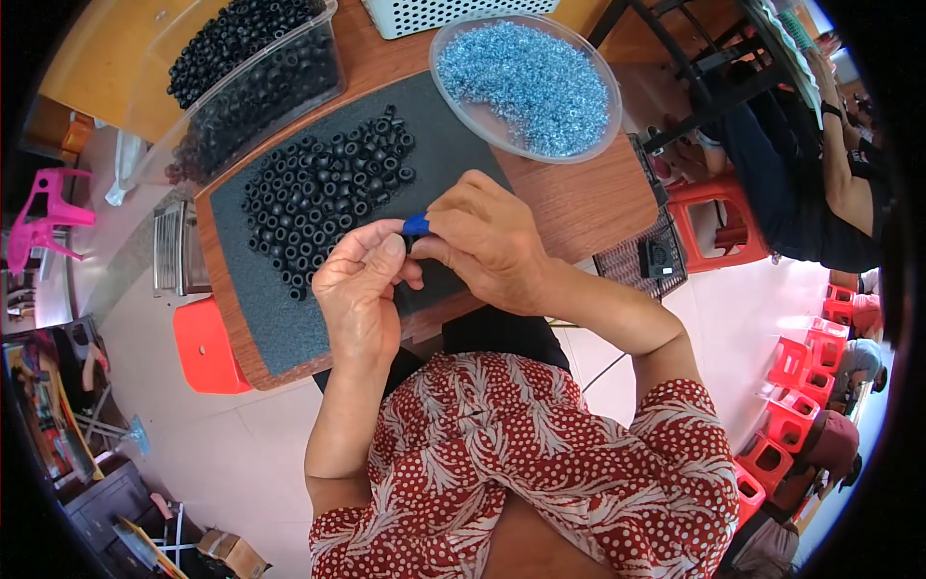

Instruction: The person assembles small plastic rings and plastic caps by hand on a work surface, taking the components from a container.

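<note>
Over the near part of the table, my left hand (363, 280) and my right hand (490, 239) meet with thumbs and fingertips pinched together. Between them shows a small dark piece, mostly hidden by the fingers, that looks like one of the black ring-shaped parts. Something blue (416, 225) sits at the tip of my right index finger, like a wrap or tape. Just beyond my hands, many black ring-shaped parts (328, 183) lie spread in one layer on a dark grey mat (253, 323).
A clear bin (333, 48) heaped with black rings stands at the far left. At the far right is a round clear tray (612, 116) of small pale-blue clear pieces. Behind sits a white perforated basket (410, 21). Red stools (207, 347) flank the table (598, 203); other people sit at the right.
</note>
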`<state>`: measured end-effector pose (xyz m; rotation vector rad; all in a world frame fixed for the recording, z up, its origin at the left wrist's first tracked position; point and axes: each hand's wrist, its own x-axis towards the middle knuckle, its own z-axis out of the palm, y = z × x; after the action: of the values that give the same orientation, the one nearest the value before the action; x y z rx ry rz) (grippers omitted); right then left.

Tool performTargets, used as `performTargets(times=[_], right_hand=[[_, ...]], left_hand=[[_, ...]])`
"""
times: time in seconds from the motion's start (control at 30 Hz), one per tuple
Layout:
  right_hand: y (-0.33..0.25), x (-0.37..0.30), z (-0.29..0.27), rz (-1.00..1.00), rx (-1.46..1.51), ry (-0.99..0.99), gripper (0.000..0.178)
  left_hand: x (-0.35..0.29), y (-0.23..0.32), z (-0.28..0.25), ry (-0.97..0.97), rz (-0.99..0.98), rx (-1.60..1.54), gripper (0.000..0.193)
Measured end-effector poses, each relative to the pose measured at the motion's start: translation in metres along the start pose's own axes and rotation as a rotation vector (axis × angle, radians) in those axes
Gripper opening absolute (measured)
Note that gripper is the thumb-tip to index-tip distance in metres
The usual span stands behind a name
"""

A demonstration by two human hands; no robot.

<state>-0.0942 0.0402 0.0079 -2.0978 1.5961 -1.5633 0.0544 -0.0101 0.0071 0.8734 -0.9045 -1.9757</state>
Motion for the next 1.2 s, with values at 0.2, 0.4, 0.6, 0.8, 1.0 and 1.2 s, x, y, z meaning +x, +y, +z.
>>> performTargets(times=[0.2, 0.4, 0.6, 0.8, 1.0, 1.2], right_hand=[[-0.002, -0.004, 0.003, -0.108, -0.155, 0.016, 0.017], [-0.003, -0.005, 0.003, -0.074, -0.091, 0.071, 0.017], [-0.013, -0.013, 0.008, 0.08, 0.054, 0.105, 0.016], [-0.015, -0.021, 0.01, 0.202, 0.169, 0.041, 0.011], [-0.019, -0.024, 0.0, 0.496, 0.431, -0.016, 0.014], [-0.018, -0.021, -0.004, 0.94, 1.009, -0.03, 0.012]], left_hand=[[-0.006, 0.003, 0.005, 0.029, 0.01, 0.059, 0.02], [-0.012, -0.003, 0.008, -0.009, 0.206, 0.201, 0.024], [-0.011, -0.012, -0.002, 0.03, 0.489, 0.543, 0.021], [-0.008, -0.012, -0.002, -0.008, 0.624, 0.641, 0.02], [-0.008, -0.005, 0.002, -0.107, 0.927, 1.003, 0.02], [-0.014, -0.004, 0.005, -0.129, 0.78, 0.933, 0.022]])
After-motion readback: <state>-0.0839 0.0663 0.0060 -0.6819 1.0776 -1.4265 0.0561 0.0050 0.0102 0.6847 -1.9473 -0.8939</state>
